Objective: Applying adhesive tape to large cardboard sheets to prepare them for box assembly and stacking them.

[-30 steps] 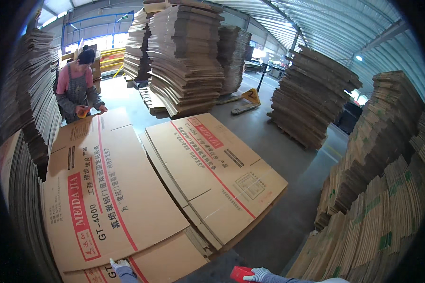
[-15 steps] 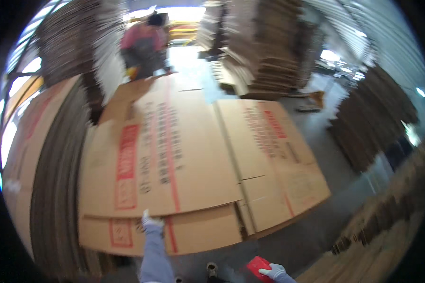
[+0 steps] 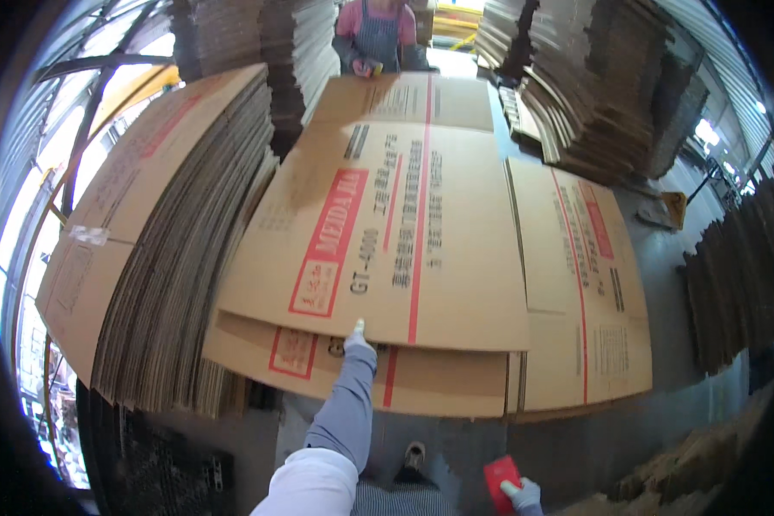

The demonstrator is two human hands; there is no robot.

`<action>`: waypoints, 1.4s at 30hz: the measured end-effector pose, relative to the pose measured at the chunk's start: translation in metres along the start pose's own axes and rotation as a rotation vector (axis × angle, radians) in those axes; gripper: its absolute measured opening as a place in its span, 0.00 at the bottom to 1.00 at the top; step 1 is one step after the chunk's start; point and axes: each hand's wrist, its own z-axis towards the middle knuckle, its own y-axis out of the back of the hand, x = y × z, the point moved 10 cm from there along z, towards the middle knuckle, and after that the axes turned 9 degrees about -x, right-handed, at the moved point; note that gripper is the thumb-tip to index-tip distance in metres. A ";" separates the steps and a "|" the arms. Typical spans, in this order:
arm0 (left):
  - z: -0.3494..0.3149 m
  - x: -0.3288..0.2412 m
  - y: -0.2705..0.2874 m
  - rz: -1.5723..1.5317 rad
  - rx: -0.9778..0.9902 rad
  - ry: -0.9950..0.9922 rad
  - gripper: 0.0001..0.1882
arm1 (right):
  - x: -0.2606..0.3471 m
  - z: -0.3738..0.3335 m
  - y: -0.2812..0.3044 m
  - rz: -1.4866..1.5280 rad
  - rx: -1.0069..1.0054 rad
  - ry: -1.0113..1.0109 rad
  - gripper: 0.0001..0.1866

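My left hand (image 3: 359,338), gloved in white, grips the near edge of a large flat cardboard sheet (image 3: 464,258), its thumb on top and its fingers hidden underneath. The sheet has red and black print and lies over another printed cardboard sheet (image 3: 443,378), whose near strip shows below it. My right hand (image 3: 525,494), also gloved, is low at the right and closed around a flat red object (image 3: 501,482) whose kind I cannot make out.
A co-worker (image 3: 377,39) in an apron stands at the far edge of the sheets. Beside them lies a narrower cardboard stack (image 3: 606,344) at right; an upright-edged cardboard stack (image 3: 181,258) leans at left. Taller cardboard piles (image 3: 593,86) rise behind. Grey floor (image 3: 456,447) shows near my shoe.
The view has shifted, so the sheets now sit farther right and higher in it. My left hand stays at the upper sheet's near edge; my right still holds the red object.
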 end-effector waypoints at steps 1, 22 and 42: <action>-0.016 -0.010 0.004 0.011 -0.013 -0.014 0.25 | -0.008 0.000 -0.005 0.315 0.023 -0.136 0.24; -0.223 0.014 0.234 0.830 0.487 1.044 0.35 | 0.353 -0.132 0.004 0.924 0.716 0.242 0.34; -0.106 -0.329 0.247 1.286 -0.654 -0.879 0.19 | 0.478 -0.136 -0.167 -0.666 0.443 0.737 0.40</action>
